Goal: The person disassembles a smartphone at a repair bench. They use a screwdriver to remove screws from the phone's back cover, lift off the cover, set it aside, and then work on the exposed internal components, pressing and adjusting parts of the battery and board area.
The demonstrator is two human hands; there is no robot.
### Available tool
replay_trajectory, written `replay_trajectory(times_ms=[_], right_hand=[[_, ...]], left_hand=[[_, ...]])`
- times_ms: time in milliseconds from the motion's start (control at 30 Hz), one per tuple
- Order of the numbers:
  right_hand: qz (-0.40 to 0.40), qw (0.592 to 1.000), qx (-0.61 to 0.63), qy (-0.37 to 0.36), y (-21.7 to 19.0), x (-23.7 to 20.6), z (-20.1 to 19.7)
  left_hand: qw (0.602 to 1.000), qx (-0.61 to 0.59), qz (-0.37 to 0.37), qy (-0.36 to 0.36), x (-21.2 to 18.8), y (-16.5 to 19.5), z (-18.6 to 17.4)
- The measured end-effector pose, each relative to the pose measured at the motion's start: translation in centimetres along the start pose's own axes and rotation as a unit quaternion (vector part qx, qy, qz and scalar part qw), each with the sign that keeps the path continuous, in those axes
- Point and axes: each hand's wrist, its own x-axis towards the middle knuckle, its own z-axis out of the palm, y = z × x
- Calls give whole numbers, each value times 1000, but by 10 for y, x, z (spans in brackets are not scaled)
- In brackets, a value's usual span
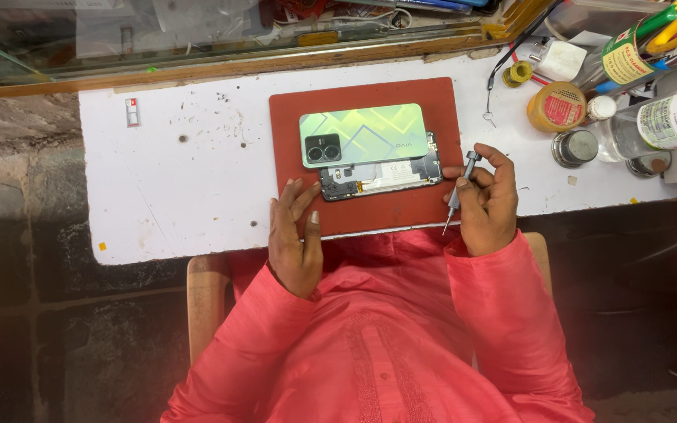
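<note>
I see right hand gripping a screwdriver | left hand open, flat on red mat (beside opened phone)

Pale green back cover showing a zigzag line pattern, lying on a rust-red mat, white worktop showing dark specks, coral-pink sleeves glowing.

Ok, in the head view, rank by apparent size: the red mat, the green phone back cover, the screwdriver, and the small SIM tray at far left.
1. Red mat
2. Green phone back cover
3. Screwdriver, held in the right hand
4. SIM tray

All lie at about table height, so the order looks dependable.
</note>
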Motion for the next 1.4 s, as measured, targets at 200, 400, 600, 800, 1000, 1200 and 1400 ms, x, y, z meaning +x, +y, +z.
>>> replay_trajectory(times_ms=[200, 400, 600, 800, 1000, 1200, 1400], right_hand=[[17, 1000, 3, -3, -4, -7, -1], [26, 999, 22, -8, 0, -6, -3], [-56, 994, 89, -14, -13, -3, -6], [-198, 977, 73, -31, -27, -7, 40], [-313, 944, 0, -100, -30, 9, 92], [-313, 941, -47, -118, -31, 18, 105], [-320, 939, -60, -115, -28, 20, 106]], left_hand=[[1000, -10, 6, -3, 4, 1, -4], [1000, -12, 6, -6, 6, 4, -7], [997, -64, -28, -26, 11, 3, -15], [998, -62, 17, -27, 11, 0, -14], [998, -39, 35, -18, 10, 1, -12], [999, -9, 40, -8, 9, 1, -9], [999, -12, 40, -2, 7, 0, -6]])
